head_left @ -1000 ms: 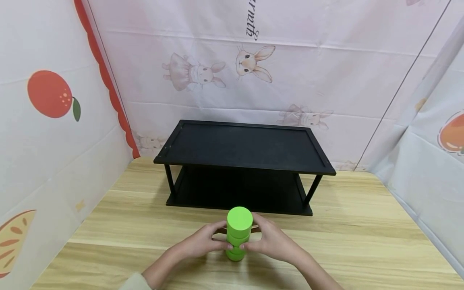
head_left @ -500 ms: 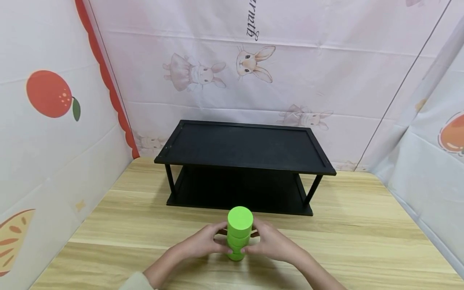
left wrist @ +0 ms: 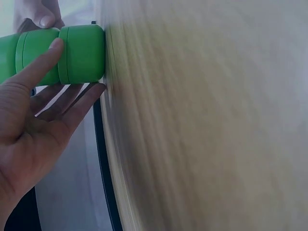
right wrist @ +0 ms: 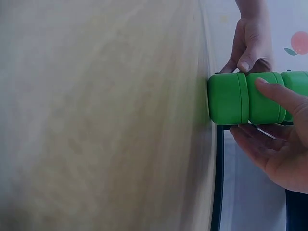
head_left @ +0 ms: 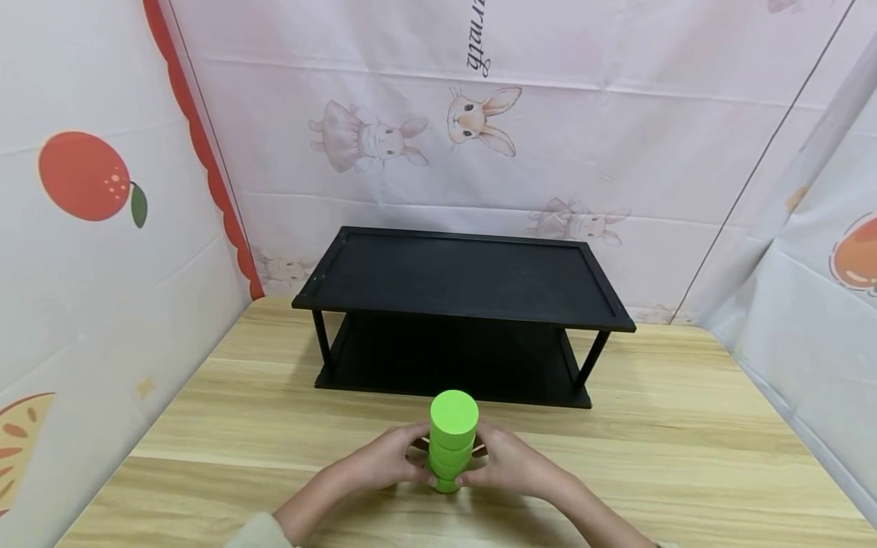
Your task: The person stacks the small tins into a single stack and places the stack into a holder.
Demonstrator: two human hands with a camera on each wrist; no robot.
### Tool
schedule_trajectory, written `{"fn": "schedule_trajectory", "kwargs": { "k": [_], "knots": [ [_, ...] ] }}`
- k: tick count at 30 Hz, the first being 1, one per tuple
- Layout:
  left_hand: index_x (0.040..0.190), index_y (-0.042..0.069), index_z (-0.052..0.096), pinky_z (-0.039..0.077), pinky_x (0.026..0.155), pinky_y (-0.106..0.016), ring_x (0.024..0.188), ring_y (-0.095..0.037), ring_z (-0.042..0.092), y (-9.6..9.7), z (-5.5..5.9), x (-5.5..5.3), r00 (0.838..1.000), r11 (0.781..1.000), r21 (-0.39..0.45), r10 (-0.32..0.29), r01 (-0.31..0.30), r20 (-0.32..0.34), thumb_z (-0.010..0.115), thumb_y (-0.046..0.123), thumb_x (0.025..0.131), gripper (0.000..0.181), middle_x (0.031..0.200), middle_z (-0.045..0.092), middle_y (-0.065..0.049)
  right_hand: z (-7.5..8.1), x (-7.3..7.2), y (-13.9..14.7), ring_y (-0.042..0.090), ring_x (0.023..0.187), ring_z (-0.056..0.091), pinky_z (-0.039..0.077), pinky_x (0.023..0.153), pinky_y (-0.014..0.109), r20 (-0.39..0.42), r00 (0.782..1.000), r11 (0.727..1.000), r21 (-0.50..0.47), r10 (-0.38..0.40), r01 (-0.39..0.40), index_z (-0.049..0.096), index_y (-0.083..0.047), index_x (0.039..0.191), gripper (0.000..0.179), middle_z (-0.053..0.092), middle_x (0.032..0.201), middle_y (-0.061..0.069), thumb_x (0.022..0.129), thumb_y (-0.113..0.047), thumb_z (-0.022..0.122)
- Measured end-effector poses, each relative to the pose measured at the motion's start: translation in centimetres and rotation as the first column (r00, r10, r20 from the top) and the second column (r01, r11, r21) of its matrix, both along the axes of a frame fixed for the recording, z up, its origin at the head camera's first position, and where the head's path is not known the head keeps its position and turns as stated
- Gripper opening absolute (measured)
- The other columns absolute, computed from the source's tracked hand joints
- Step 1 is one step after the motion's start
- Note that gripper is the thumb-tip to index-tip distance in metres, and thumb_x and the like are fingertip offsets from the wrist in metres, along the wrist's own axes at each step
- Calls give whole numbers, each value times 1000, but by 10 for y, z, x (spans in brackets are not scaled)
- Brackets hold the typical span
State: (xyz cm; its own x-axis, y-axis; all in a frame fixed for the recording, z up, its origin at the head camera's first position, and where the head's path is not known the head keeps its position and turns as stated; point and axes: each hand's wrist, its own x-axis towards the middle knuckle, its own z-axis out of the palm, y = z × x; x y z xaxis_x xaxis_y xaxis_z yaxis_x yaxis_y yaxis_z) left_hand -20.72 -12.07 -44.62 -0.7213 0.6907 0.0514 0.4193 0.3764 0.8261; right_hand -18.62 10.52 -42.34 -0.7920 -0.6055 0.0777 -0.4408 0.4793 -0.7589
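An upright stack of green round canisters [head_left: 454, 426] stands on the wooden table in front of me. Seams and lid lines mark off its segments in the wrist views, where the lowest canister [left wrist: 84, 54] meets the tabletop. My left hand [head_left: 382, 459] holds the stack from the left, thumb on the near side and fingers spread behind. From the right, my right hand [head_left: 512, 460] holds it in a mirrored way, its thumb [right wrist: 276, 92] lying across a middle canister. Both thumbs are low on the stack, almost tip to tip in the head view.
Behind the stack is a black two-tier shelf [head_left: 459, 275] with thin posts. The light wooden table [head_left: 226, 434] spreads to both sides. Printed cloth walls with rabbits [head_left: 473, 120] and fruit [head_left: 85, 176] close it in at the back and sides.
Both hands have slid a little down the stack, the thumbs now near its bottom canister. The stack and the shelf have stayed in place.
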Motion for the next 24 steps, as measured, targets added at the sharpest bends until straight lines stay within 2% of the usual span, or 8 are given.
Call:
{"fn": "schedule_trajectory", "kwargs": {
  "k": [6, 12, 18, 24],
  "knots": [
    [119, 13, 55, 42, 93, -31, 104, -13, 54, 0, 0, 1, 1000, 1000, 5, -9, 9, 7, 77, 12, 73, 51, 112, 58, 8, -3, 0, -1, 11, 95, 57, 50, 79, 26, -37, 999, 1000, 9, 18, -18, 51, -9, 120, 58, 57, 109, -2, 72, -22, 80],
    [120, 12, 55, 42, 93, -31, 105, -13, 54, 0, 2, 1, 1000, 1000, -2, -7, 7, -1, 77, 12, 73, 52, 113, 58, 7, -4, 0, -1, 10, 94, 57, 50, 78, 26, -29, 999, 1000, 5, 18, -17, 50, -11, 120, 58, 57, 108, -4, 72, -25, 79],
    [122, 13, 54, 41, 94, -36, 107, -15, 53, 0, 2, 3, 1000, 1000, -18, 3, -3, -18, 78, 15, 71, 56, 116, 57, 5, -5, 0, -1, 11, 90, 58, 50, 76, 25, -23, 1000, 1000, 23, -6, 6, 51, -9, 119, 60, 58, 106, -2, 69, -23, 82],
    [124, 13, 53, 40, 95, -37, 107, -16, 52, 0, 1, 4, 1000, 1000, -21, 5, -5, -5, 80, 12, 68, 62, 117, 56, 4, -13, 2, -4, 9, 87, 58, 49, 77, 24, -9, 999, 999, 11, -44, 44, 53, -10, 115, 57, 59, 103, -4, 67, -18, 82]
  ]
}}
